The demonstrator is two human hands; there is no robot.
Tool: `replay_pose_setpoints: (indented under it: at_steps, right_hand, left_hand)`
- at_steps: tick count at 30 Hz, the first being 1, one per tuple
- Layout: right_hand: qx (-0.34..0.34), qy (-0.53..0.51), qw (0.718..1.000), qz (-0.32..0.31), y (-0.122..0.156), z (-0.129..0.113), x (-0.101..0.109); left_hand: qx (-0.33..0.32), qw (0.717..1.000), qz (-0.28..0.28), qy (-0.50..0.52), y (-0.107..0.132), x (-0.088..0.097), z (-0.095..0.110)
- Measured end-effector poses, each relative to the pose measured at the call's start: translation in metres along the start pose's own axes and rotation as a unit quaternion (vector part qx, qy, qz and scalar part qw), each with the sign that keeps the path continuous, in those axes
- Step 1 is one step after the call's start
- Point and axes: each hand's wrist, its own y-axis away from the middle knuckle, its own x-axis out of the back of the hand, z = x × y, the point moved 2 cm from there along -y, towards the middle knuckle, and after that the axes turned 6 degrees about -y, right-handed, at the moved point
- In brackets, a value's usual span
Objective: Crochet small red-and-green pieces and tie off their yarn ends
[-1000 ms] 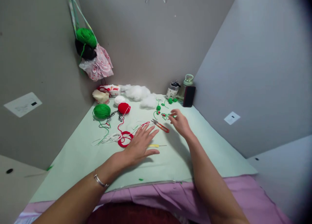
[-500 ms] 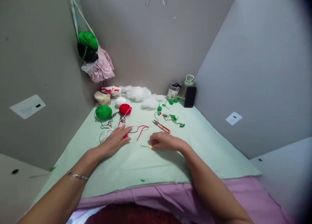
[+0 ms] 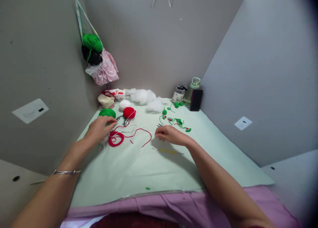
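My left hand (image 3: pixel 99 130) hovers with bent fingers at the left of the pale green mat (image 3: pixel 139 168), its fingertips next to the green yarn ball (image 3: pixel 107 113) and over loose white and green strands. A red crocheted ring (image 3: pixel 115 139) with a trailing red yarn strand (image 3: pixel 142 134) lies just right of it. My right hand (image 3: pixel 169 135) is curled, knuckles up, over the small scissors, whose metal tips (image 3: pixel 159 125) poke out beyond the fingers. A yellow-handled crochet hook (image 3: pixel 168 151) lies free on the mat just in front of that hand.
At the back are a red yarn ball (image 3: pixel 129 112), a white ball (image 3: pixel 124 104), white stuffing (image 3: pixel 144 97), small green crocheted pieces (image 3: pixel 177 121), a jar (image 3: pixel 178 94), a bottle (image 3: pixel 191 88) and a dark phone (image 3: pixel 196 100). A bag with green yarn (image 3: pixel 92 42) hangs on the left wall.
My left hand slid left and back toward the green ball, and the red ring now lies further left. My right hand left the hook and moved up onto the scissors.
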Motion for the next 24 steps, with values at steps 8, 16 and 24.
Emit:
replay_pose_setpoints:
  at_steps: [8,16,24]
  right_hand:
    - [0.006,0.120,0.985,0.126,-0.103,-0.037,0.000]
    - [-0.028,0.154,0.975,0.160,-0.195,-0.023,-0.028]
    - [-0.028,0.229,0.960,0.157,-0.209,0.003,0.012]
  left_hand:
    - [-0.110,0.990,-0.090,-0.016,-0.013,-0.037,0.027]
    - [-0.158,0.978,-0.137,-0.020,0.001,-0.071,0.047]
    - [-0.167,0.983,-0.071,0.042,0.010,-0.072,0.034]
